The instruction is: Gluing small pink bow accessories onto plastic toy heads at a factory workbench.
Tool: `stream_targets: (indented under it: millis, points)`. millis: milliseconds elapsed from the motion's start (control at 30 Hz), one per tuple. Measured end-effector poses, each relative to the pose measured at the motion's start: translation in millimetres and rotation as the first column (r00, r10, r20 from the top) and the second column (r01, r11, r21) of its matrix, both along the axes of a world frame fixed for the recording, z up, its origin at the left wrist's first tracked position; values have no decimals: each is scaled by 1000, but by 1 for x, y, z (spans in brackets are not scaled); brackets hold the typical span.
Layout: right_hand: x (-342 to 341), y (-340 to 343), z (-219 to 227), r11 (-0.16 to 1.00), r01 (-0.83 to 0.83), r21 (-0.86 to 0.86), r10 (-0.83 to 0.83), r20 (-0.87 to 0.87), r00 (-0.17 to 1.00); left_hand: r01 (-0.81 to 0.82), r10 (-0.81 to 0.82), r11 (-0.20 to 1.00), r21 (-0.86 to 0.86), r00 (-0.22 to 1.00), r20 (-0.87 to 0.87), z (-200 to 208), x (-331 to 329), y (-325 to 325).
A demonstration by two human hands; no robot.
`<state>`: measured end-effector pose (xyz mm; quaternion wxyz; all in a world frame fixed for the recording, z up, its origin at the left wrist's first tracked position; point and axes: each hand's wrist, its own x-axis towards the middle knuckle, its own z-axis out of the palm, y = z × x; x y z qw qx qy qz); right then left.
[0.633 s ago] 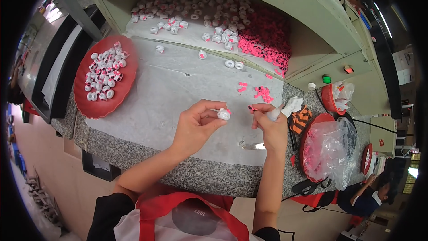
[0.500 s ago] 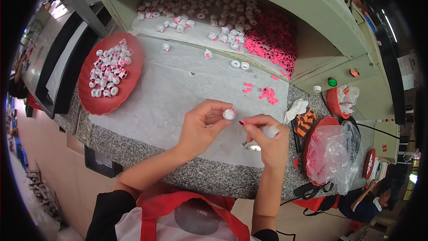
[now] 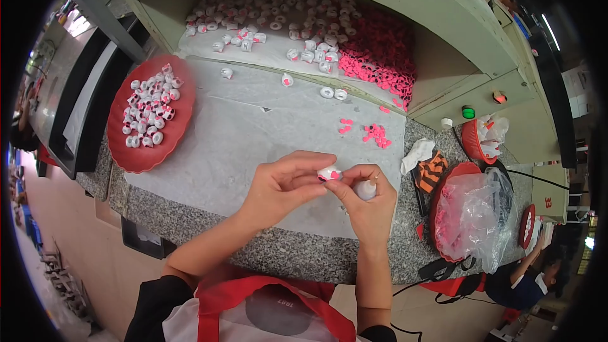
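Note:
My left hand (image 3: 273, 185) pinches a small white rounded plastic piece (image 3: 325, 171) between thumb and fingers, above the paper sheet. Against its right side my right hand (image 3: 368, 210) presses a small pink piece (image 3: 335, 176) with thumb and forefinger. Tucked in the same right hand is a small whitish squeeze bottle (image 3: 365, 190), partly covered by the fingers. Loose pink pieces (image 3: 376, 135) lie on the sheet beyond my right hand. Two white rings (image 3: 334, 93) and a white piece with a pink spot (image 3: 287, 80) rest farther back.
A red scalloped tray (image 3: 130, 159) of white-and-pink pieces stands left. The shelf (image 3: 437, 82) behind holds heaps of white and pink pieces. To the right are an orange-and-black cloth (image 3: 432, 172), a red basket (image 3: 469, 139) and a bag-covered red tray (image 3: 438, 240). Another person (image 3: 522, 282) sits at far right.
My hands have come together. The pink piece in my right fingers has moved left and now meets the white piece. The view has shifted slightly.

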<state>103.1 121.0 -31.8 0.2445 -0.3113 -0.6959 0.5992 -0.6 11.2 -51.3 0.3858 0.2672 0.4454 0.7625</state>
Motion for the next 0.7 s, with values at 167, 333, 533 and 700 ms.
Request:
stream_targets:
  millis: [167,333,533,700]
  points:
    - [-1,1,-4,995,-101,-22,99,-66,993,2,-1,1000,-26,1000,20,-8,-5,-1]
    - [1,0,-2,994,-107,-11,106,-92,990,-34,34,999,8,999,-42,-3,1,-1]
    - [2,1,-2,993,-117,-11,116,-47,992,-23,23,1000,-14,1000,-18,-7,0,0]
    - [1,5,-10,978,-138,159,151,-75,986,-40,46,991,-128,998,45,-5,-1,1]
